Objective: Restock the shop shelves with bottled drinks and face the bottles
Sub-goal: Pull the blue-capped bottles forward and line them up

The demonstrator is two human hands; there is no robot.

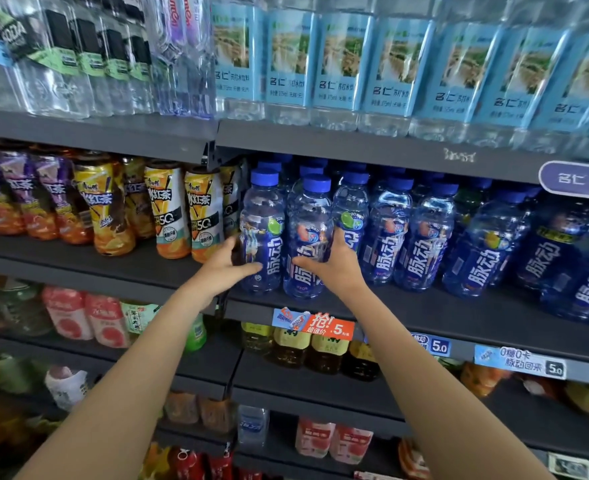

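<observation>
The head camera looks at a wall of dark shop shelves (407, 152) full of drinks. Two bare arms reach up from the bottom of the picture to the middle shelf (424, 313). The left hand (222, 268) is curled around the first blue bottle (262, 233), with the thumb on the front and the fingers round its left side. The right hand (334, 265) grips the second blue bottle (308, 237), thumb across the front and fingers wrapped round the right side. Both bottles stand upright on the shelf, touching each other, near the middle of the picture. They have blue caps and dark blue labels with white writing. More blue bottles (421, 237) stand in rows at about 3 o'clock from the hands. At 9 o'clock sit yellow and orange tea bottles (172, 213). At 12 o'clock, on the shelf above, stands a row of clear water bottles with light blue labels (341, 64). At 6 o'clock, an orange price tag (315, 325) hangs on the shelf edge, and lower shelves hold pink and green drinks, which look blurry.
</observation>
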